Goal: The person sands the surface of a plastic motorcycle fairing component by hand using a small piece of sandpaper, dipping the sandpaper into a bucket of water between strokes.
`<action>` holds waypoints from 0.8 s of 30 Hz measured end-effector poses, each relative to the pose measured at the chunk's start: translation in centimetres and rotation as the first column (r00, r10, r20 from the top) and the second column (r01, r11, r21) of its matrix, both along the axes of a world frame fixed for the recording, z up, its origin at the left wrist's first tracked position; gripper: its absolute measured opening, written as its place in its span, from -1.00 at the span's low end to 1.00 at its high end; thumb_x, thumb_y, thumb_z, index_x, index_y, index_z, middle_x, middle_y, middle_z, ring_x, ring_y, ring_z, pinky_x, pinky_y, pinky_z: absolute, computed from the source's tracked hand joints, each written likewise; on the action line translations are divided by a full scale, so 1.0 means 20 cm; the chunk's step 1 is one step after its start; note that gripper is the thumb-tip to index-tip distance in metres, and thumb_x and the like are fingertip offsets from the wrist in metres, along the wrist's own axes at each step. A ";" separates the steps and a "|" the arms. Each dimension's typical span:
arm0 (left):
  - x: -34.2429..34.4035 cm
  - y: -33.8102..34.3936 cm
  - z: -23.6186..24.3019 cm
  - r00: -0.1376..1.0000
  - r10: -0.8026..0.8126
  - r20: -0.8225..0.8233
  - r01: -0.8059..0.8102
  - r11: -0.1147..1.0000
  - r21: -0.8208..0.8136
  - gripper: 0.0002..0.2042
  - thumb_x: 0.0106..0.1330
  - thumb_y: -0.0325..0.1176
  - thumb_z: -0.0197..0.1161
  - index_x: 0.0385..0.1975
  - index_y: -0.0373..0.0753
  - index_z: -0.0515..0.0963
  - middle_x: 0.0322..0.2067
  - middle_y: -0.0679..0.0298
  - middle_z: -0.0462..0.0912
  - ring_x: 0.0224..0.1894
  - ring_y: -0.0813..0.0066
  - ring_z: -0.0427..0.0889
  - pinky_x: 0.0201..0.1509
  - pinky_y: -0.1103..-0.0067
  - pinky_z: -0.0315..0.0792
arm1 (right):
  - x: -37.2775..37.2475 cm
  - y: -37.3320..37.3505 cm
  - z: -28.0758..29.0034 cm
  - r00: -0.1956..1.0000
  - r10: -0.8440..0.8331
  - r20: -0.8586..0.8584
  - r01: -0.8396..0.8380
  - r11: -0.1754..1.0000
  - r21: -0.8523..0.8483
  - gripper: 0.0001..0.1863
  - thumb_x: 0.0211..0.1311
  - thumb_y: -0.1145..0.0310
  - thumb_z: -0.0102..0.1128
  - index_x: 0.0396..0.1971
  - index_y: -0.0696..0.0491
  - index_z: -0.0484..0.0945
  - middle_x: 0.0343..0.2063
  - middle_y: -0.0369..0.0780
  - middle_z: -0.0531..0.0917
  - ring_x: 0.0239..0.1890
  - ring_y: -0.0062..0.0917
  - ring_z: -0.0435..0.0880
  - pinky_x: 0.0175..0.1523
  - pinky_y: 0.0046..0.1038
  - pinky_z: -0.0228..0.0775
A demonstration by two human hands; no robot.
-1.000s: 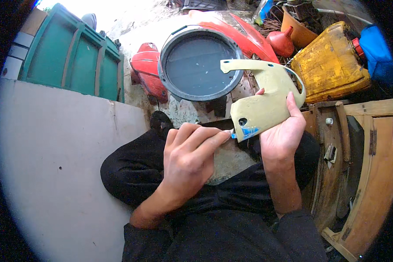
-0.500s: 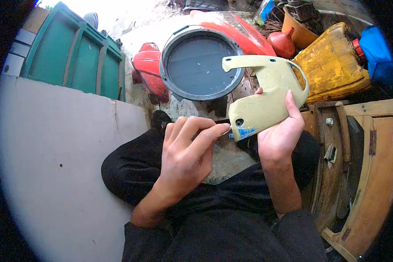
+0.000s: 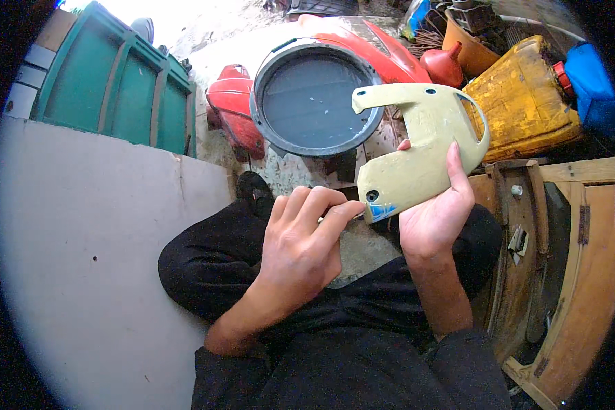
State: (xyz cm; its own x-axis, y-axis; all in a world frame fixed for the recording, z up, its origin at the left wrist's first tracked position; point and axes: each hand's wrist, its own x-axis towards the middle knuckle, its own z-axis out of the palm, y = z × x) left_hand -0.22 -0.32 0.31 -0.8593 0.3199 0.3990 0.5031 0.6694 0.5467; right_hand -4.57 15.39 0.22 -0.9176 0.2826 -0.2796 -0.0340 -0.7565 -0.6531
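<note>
I held the pale yellow plastic cover panel (image 3: 417,160) in my right hand (image 3: 434,219), palm under its lower edge and the fingers closed around its right side, so the hand was clamped on the panel. The panel stood tilted above my lap, just in front of the grey bucket (image 3: 314,99), which I take as the landmark here. My left hand (image 3: 301,246) lay below and to the left of the bucket, its fingers pinched together on a thin tool whose tip met the panel's lower left corner, beside the small round hole and the blue patch. What kind of tool it was I could not tell; the fingers hid nearly all of it.

For this step, my judgement was that the grip on the panel had to be firm and low, close to the worked corner, so the plastic would not flex or twist under pressure. The tool wanted to be kept square to the hole, with light force, since a slip could score the face or reach the supporting palm.

Right of the bucket lay a yellow jerrycan (image 3: 519,102); left of it, a red fuel tank (image 3: 236,113) and a green crate (image 3: 116,96)
</note>
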 end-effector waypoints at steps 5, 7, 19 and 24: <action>0.02 0.01 0.03 0.995 -0.090 0.041 0.090 0.996 -0.012 -0.67 -0.22 -0.56 0.18 -0.32 -0.21 0.53 -0.41 0.31 0.45 -0.36 0.37 0.41 -0.35 0.51 0.23 | -0.01 -0.01 0.00 0.998 -0.060 0.037 0.059 0.998 0.020 -0.57 0.29 0.19 -0.07 0.05 0.15 0.30 -0.16 -0.13 0.52 -0.21 -0.35 0.54 -0.01 -0.28 0.36; 0.04 0.01 0.05 0.981 -0.163 0.102 0.168 0.984 -0.050 -0.68 -0.21 -0.53 0.18 -0.34 -0.21 0.53 -0.41 0.32 0.44 -0.36 0.37 0.41 -0.35 0.51 0.22 | -0.02 -0.01 -0.01 0.998 -0.055 0.005 0.055 0.998 0.024 -0.57 0.29 0.19 -0.07 0.05 0.15 0.30 -0.15 -0.13 0.52 -0.21 -0.35 0.54 -0.01 -0.28 0.35; 0.00 -0.02 0.06 0.887 -0.054 0.459 -0.142 0.913 0.383 -0.85 0.18 -0.60 0.11 -0.28 -0.33 0.57 -0.32 0.18 0.56 -0.30 0.43 0.56 -0.19 0.58 0.45 | -0.02 0.03 -0.01 1.000 0.012 0.012 -0.011 0.998 -0.066 -0.57 0.29 0.22 -0.07 0.05 0.18 0.29 -0.14 -0.10 0.52 -0.18 -0.31 0.54 0.03 -0.26 0.34; 0.00 -0.01 0.03 0.850 -0.040 0.526 -0.298 0.786 0.542 -0.83 0.19 -0.61 0.09 -0.26 -0.34 0.57 -0.37 0.18 0.58 -0.31 0.46 0.56 -0.18 0.61 0.42 | -0.02 0.05 -0.01 0.999 0.049 0.010 -0.048 0.995 -0.083 -0.57 0.29 0.23 -0.08 0.06 0.17 0.27 -0.13 -0.09 0.50 -0.19 -0.31 0.54 0.02 -0.25 0.35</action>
State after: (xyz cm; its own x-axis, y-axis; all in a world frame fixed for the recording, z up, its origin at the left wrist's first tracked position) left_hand -0.31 -0.48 0.82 -0.9991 0.0395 -0.0167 -0.0098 0.1684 0.9857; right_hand -5.00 16.38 0.10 -0.9261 0.2136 -0.3110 0.0110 -0.8087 -0.5881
